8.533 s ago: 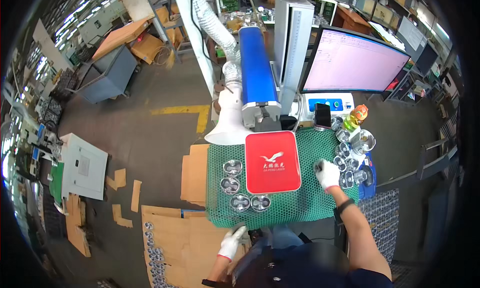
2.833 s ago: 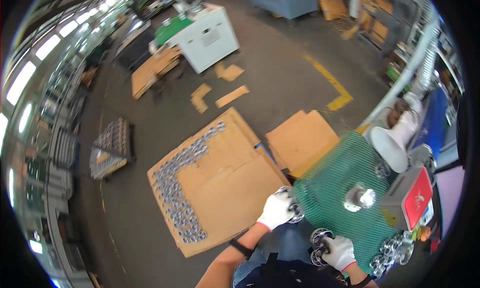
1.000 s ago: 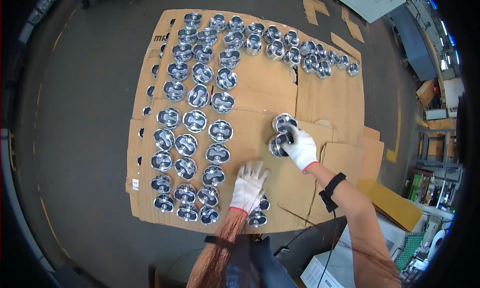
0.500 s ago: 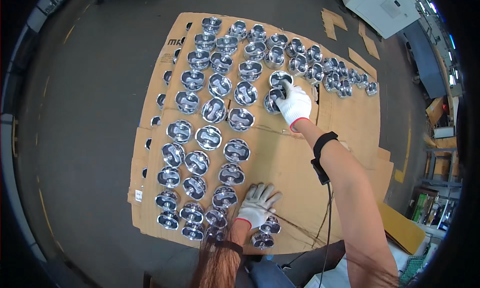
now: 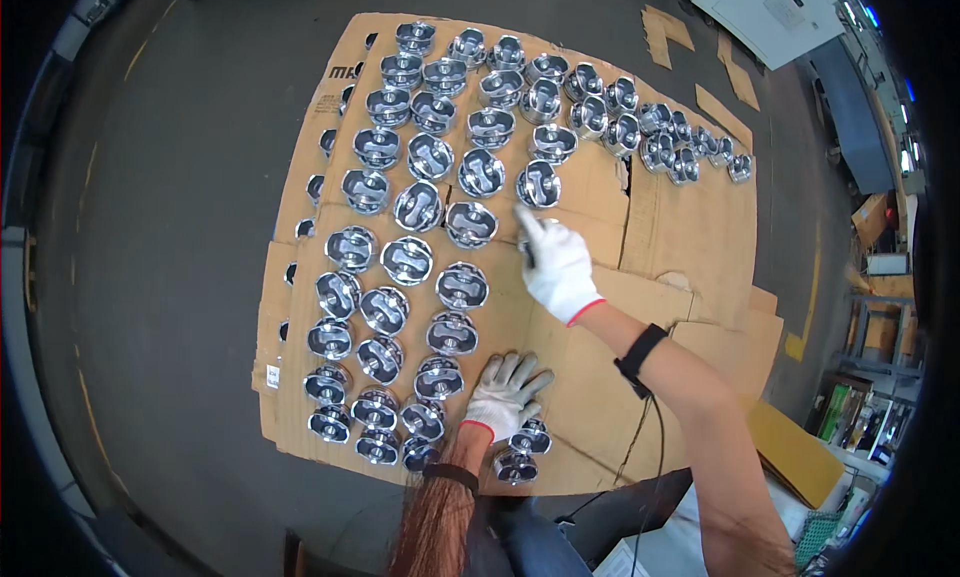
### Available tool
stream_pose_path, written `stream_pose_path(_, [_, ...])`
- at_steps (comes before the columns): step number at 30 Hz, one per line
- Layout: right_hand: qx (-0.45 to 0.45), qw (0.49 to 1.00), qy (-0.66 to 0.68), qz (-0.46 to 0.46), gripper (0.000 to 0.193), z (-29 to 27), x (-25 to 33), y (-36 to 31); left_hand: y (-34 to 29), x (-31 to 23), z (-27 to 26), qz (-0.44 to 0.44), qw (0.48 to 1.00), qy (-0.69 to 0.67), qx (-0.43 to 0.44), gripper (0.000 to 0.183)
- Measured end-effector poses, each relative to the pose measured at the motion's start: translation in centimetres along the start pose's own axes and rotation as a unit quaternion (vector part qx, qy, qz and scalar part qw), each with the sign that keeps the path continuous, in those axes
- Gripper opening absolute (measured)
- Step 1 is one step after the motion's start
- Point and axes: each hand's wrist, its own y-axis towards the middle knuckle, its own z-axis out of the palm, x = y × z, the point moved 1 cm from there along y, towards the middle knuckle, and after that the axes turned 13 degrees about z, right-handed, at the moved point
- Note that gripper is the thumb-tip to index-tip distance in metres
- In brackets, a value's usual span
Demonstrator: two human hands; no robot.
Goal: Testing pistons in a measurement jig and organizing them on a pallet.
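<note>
Rows of shiny metal engine pistons [image 5: 407, 261] stand on a large brown cardboard sheet [image 5: 590, 377], most with their hollow undersides up. My right hand [image 5: 562, 272], in a white glove, is just below the lowest piston [image 5: 538, 184] of the fourth column, apart from it. Its index finger points out toward that piston, the other fingers are partly bent, and no piston shows in it. My left hand [image 5: 505, 395], gloved with a grey palm side, lies flat with fingers spread on the cardboard. Two pistons [image 5: 516, 466] stand beside its wrist.
A tighter cluster of pistons [image 5: 657, 152] fills the far right of the cardboard. More pistons show along the left edge on a lower sheet [image 5: 275, 307]. A cable [image 5: 660, 447] hangs from my right wrist strap. A white cabinet [image 5: 765, 17] and cardboard scraps [image 5: 665, 32] are beyond.
My right hand has come off the two pistons in the fourth column and drawn back toward me. My left hand stays flat on the cardboard. The whole view has shifted slightly.
</note>
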Motion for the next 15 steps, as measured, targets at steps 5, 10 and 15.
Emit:
stream_pose_path(5, [-0.063, 0.995, -0.077, -0.022, 0.069, 1.3, -0.2, -0.1, 1.6, -1.0, 0.0, 0.025, 0.999, -0.009, -0.017, 0.059])
stream_pose_path(10, [-0.081, 0.995, 0.043, -0.036, 0.047, -1.0, 2.1, -9.6, 0.4, -0.3, -1.0, -0.006, 0.997, -0.03, 0.065, 0.057])
stream_pose_path(15, [0.05, 0.997, 0.015, -0.06, 0.058, -1.3, 1.1, -22.4, -3.9, -2.2, -1.3, -0.036, 0.984, -0.087, -0.154, 0.04])
